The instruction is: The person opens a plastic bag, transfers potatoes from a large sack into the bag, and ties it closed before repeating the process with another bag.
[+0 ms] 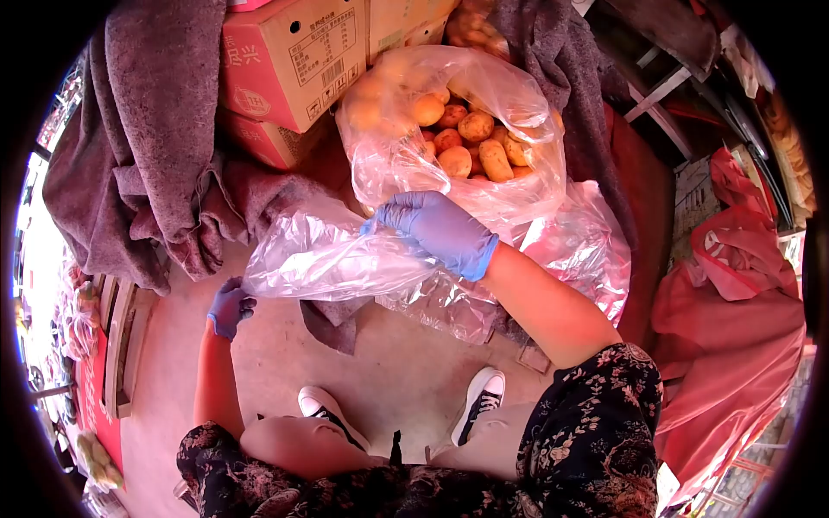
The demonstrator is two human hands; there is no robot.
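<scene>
A clear plastic bag (324, 259) is stretched sideways between my two gloved hands. My right hand (440, 233), in a blue glove, has its fingers closed on the bag's upper right part. At the bag's left end is my left hand (230, 308), also blue-gloved, with its fingers curled against the plastic edge. Just beyond my right hand stands a large open clear bag (380, 168) full of potatoes (476, 126). More crumpled clear plastic (587, 250) lies to the right, below the potato bag.
Cardboard boxes (302, 60) are stacked behind, left of the potatoes. Grey-purple blankets (164, 112) drape at the left and back. Red cloth or bags (725, 328) hang at the right. My shoes (480, 404) are on the floor below.
</scene>
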